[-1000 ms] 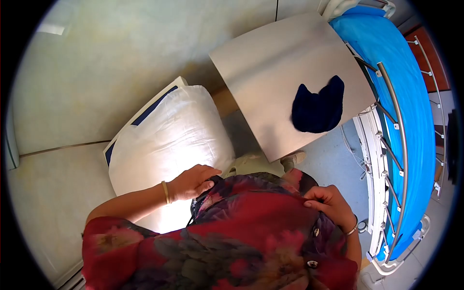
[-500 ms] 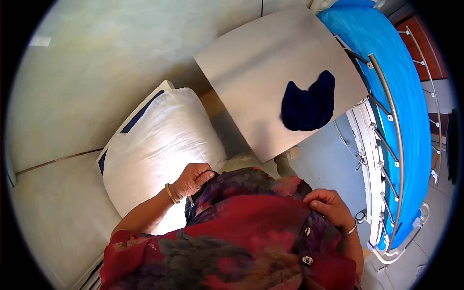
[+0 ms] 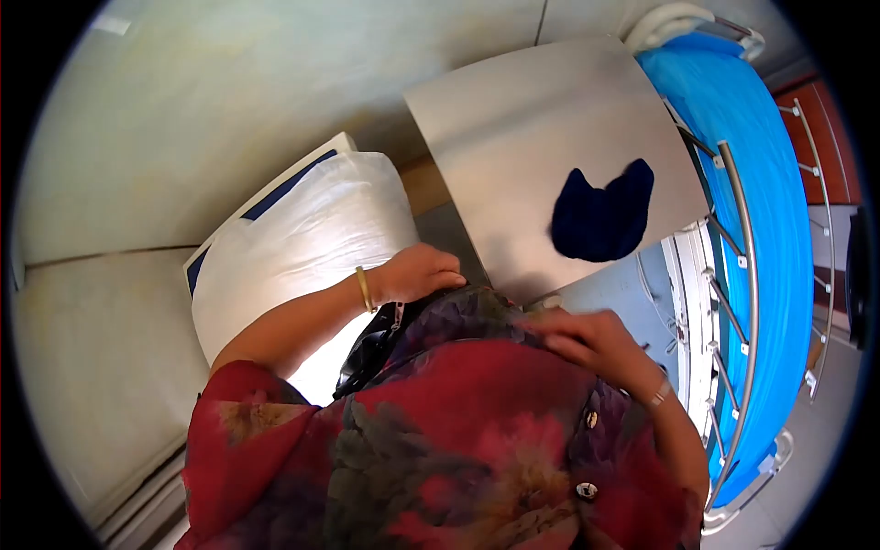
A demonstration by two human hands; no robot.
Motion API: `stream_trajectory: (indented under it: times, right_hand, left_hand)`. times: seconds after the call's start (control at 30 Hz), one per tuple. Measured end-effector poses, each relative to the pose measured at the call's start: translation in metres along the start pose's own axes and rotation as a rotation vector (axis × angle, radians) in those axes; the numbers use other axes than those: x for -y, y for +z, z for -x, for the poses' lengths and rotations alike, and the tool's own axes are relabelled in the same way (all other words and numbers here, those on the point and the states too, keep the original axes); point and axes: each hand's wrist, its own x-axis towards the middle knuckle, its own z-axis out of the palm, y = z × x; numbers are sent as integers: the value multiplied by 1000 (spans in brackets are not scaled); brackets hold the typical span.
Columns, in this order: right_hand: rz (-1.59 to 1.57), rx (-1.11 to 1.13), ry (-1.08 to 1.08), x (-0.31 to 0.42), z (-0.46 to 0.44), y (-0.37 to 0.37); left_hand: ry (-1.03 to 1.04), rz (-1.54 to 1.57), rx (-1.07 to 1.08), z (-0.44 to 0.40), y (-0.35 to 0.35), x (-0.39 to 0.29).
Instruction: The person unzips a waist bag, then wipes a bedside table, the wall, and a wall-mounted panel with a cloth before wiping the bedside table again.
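My left hand (image 3: 422,273) is closed in a pinch at the front hem of the red floral shirt (image 3: 467,394) I wear. Its wrist carries a gold-coloured bangle. Beneath that wrist a shiny black item with a zipper (image 3: 371,348) shows beside the shirt, partly covered. My right hand (image 3: 596,344) lies at the other side of the hem, fingers stretched across the cloth and a little blurred. A dark blue knitted item (image 3: 600,213), hat-like with two points, rests on the light table top (image 3: 513,128) beyond both hands.
A white pillow (image 3: 302,229) leans on a seat or headboard with dark blue edging at the left. Along the right runs a bed with a blue cover (image 3: 770,275) and a metal side rail (image 3: 744,238). A pale wall (image 3: 238,101) stands behind.
Both hands have moved up and away from my body; the right one also shifted left and loosened its pinch on the shirt. The view shifted slightly, and the blue knitted item stays on the table.
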Motion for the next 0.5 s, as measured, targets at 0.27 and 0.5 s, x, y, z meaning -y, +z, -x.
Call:
stream_trajectory:
  times: [0.27, 0.5]
  right_hand:
    - [240, 345, -430, -9, -79, 78]
    - [81, 258, -141, 23, 2, 12]
  left_hand:
    - [39, -79, 14, 11, 20, 8]
    - [57, 79, -106, 34, 46, -10]
